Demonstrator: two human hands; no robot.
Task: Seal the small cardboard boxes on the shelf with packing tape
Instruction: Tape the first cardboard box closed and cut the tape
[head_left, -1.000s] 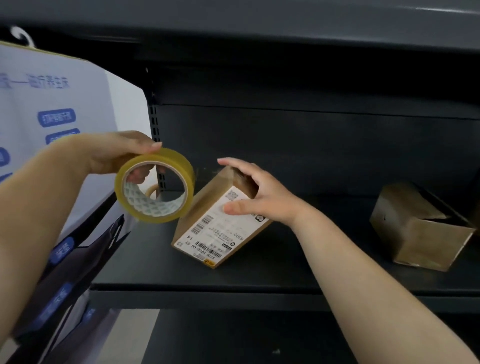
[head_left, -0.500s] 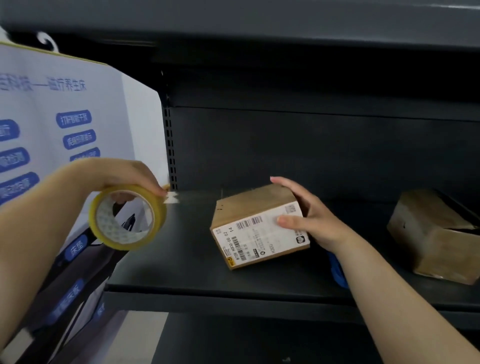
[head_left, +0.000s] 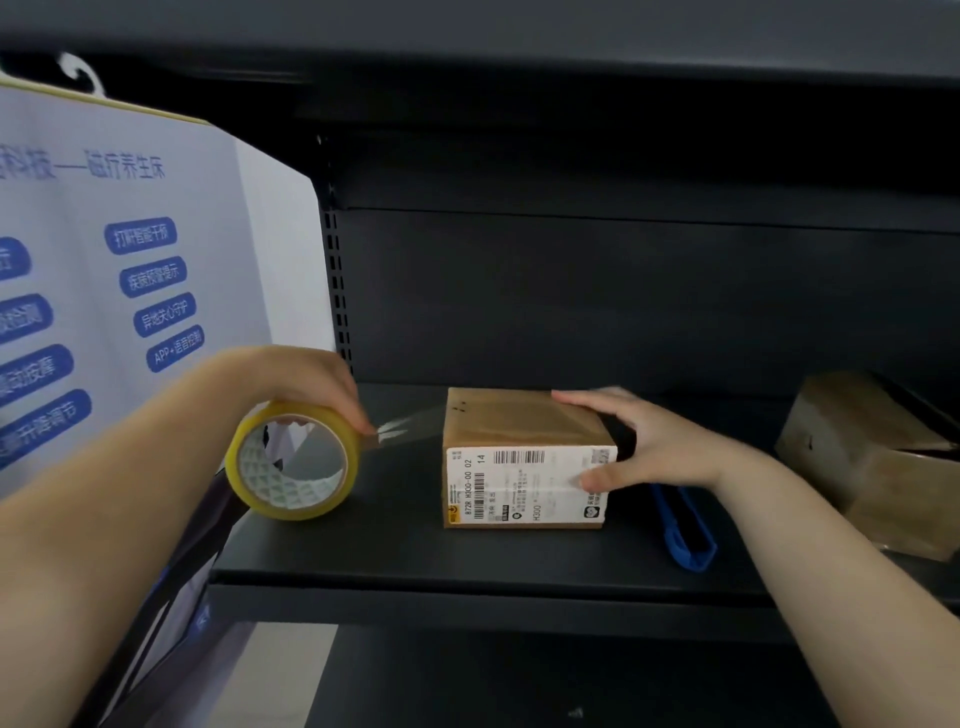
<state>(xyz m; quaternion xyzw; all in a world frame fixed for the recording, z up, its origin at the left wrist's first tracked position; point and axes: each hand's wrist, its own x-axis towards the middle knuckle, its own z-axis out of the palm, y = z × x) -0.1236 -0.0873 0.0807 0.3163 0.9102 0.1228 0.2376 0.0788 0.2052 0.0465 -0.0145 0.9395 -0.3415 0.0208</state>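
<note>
A small cardboard box (head_left: 514, 426) with a white shipping label on its front stands flat on the dark shelf (head_left: 467, 566). My right hand (head_left: 649, 441) holds its right end, fingers on top and thumb on the label. My left hand (head_left: 306, 384) grips a yellowish roll of packing tape (head_left: 293, 462) to the left of the box. A clear strip of tape (head_left: 410, 426) stretches from the roll to the box's left top edge.
A second, open cardboard box (head_left: 872, 457) lies tilted at the shelf's right end. A blue utility knife (head_left: 683, 530) lies on the shelf beside my right wrist. A white printed board (head_left: 130, 270) stands at the left. Another shelf overhangs above.
My right hand has turned the box and set it flat, label facing me. The tape roll has dropped lower, and a strip now runs from it to the box.
</note>
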